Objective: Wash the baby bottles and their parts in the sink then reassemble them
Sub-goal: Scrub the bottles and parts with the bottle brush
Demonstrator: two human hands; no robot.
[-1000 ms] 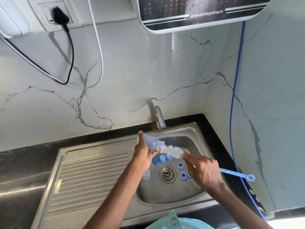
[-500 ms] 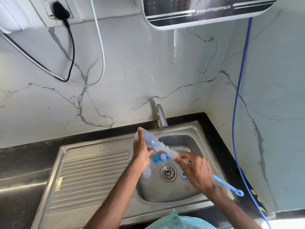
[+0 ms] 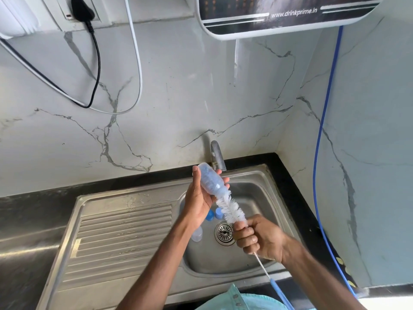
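– Grey-veined marble wall behind, stainless steel sink set into a black counter: that's what I get on the head view.
– Where's the bottle?
– I see the clear, blue-tinted plastic baby bottle held in the air above the basin's back edge, tilted, base up towards the curved metal tap, mouth down to the right. The left hand is wrapped round its body, thumb on one side, fingertips showing on the other.
– And the other hand?
– The right hand is fisted round the white-bristled bottle brush just below the bristles. The bristle end meets the bottle's mouth, though how far in it goes I can't tell. Its wire stem and blue handle run out under the fist towards the sink's front edge.
– Anything in the basin?
– Two blue caps side by side just behind the round metal drain, partly hidden by the left hand, and a second clear bottle lying left of the drain, under the left wrist. Ribbed drainboard on the sink's left side, beaded with water.
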